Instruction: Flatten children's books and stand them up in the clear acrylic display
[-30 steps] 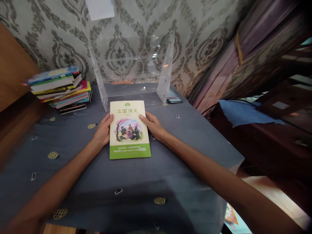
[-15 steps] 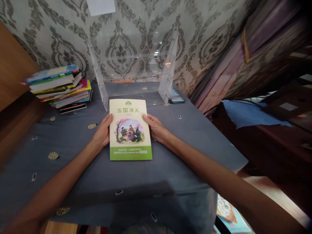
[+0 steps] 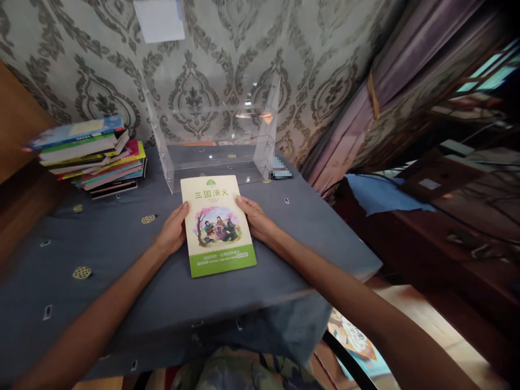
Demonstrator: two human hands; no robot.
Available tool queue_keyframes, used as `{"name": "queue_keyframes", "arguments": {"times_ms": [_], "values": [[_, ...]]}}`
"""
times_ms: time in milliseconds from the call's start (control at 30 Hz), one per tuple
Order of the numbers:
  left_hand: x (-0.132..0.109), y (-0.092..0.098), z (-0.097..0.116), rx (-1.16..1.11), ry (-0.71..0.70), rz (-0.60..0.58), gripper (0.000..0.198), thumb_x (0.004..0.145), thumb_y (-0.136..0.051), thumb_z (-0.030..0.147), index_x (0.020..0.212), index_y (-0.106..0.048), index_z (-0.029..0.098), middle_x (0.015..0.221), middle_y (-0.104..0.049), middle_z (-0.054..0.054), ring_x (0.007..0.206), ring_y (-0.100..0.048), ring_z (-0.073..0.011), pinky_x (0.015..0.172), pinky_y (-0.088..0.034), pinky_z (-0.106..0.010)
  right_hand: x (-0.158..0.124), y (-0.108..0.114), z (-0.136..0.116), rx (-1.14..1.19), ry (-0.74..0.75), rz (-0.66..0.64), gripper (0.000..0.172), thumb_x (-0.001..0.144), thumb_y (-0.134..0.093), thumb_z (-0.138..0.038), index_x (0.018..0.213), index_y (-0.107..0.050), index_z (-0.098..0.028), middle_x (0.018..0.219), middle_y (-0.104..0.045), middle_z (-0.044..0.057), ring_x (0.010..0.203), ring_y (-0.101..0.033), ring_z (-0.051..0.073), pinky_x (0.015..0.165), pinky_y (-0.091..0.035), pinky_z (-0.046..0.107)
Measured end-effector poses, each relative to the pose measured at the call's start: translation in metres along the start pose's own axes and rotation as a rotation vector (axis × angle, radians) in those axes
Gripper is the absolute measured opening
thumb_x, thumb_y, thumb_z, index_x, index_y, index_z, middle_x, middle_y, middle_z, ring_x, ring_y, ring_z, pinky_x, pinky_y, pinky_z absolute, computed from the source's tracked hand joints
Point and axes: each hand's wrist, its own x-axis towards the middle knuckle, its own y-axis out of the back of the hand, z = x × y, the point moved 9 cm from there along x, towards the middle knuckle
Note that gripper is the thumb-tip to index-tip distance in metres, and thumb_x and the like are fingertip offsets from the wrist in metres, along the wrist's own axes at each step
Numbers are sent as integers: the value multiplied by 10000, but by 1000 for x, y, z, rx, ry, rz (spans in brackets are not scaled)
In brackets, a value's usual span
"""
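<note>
A paperback book (image 3: pixel 218 230) with a cream cover, a green band along the bottom and a picture of three figures under pink blossom faces me, tilted slightly. My left hand (image 3: pixel 174 230) grips its left edge, thumb on the cover and the other fingers behind. On the opposite edge my right hand (image 3: pixel 255 216) holds it the same way, most fingers hidden by the book. Just beyond the book stands a clear acrylic rack (image 3: pixel 215 165) on the dark blue tablecloth (image 3: pixel 134 233).
An uneven stack of books (image 3: pixel 91 154) stands at the left by a wooden panel (image 3: pixel 20 114). Patterned wallpaper (image 3: pixel 219 70) rises behind the rack. A tied purple curtain (image 3: pixel 349 124) hangs at the right, near a blue cloth (image 3: pixel 377 195). The table's right edge slants toward me.
The view has shifted, so the table and rack appear further left and lower. The book has turned slightly, its bottom edge swinging right. Both hands keep hold of it.
</note>
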Motion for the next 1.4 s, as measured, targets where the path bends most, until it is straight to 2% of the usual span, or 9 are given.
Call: {"name": "queue_keyframes", "arguments": {"times_ms": [133,400,700,833,967,1167,1400], "values": [[0,-2,-7,-10,45,-35,409,840,-723,454,1119,-701,156,1171,-743,-128,1198,-645,-332,1054,-512,-473,-1,4,1,-20,-18,9,379,761,-785,-514,953,-680,-204,917,-787,68,859,-747,242,783,-610,375],[2,2,-12,-19,72,26,425,824,-732,484,1089,-715,152,1141,-753,-130,1172,-660,-344,1049,-510,-486,-6,5,-2,-47,-42,-12,431,741,-781,-560,982,-681,-217,994,-786,76,960,-736,275,832,-597,418],[1,6,-9,28,103,5,389,869,-681,470,1105,-711,163,1168,-745,-128,1196,-648,-337,1060,-504,-494,-6,2,0,-61,-48,-32,385,791,-743,-542,1003,-687,-226,1006,-786,68,945,-738,259,840,-592,416],[-2,5,-1,35,66,29,380,871,-685,458,1094,-716,152,1165,-744,-135,1186,-654,-334,1057,-507,-483,-6,-1,-1,-69,-31,-57,372,800,-732,-547,991,-690,-230,998,-787,67,958,-736,259,848,-591,416],[-4,-3,9,23,27,47,329,876,-688,425,1058,-728,154,1165,-746,-123,1163,-669,-313,1070,-496,-460,-5,-2,-6,-72,-6,-89,384,799,-724,-563,999,-684,-237,1017,-783,74,1010,-724,279,864,-586,444],[1,-23,25,77,22,-7,347,884,-679,436,1101,-730,171,1180,-742,-116,1179,-659,-321,1076,-489,-472,-1,2,-19,-2,-8,-90,394,746,-782,-534,985,-679,-238,1024,-780,63,1009,-719,277,856,-582,431],[24,-46,42,92,2,-60,322,912,-649,401,1100,-726,152,1152,-752,-114,1141,-679,-307,1057,-503,-453,11,11,-53,-76,1,-92,419,763,-763,-547,1007,-674,-219,942,-770,60,823,-708,221,698,-548,334]]}}
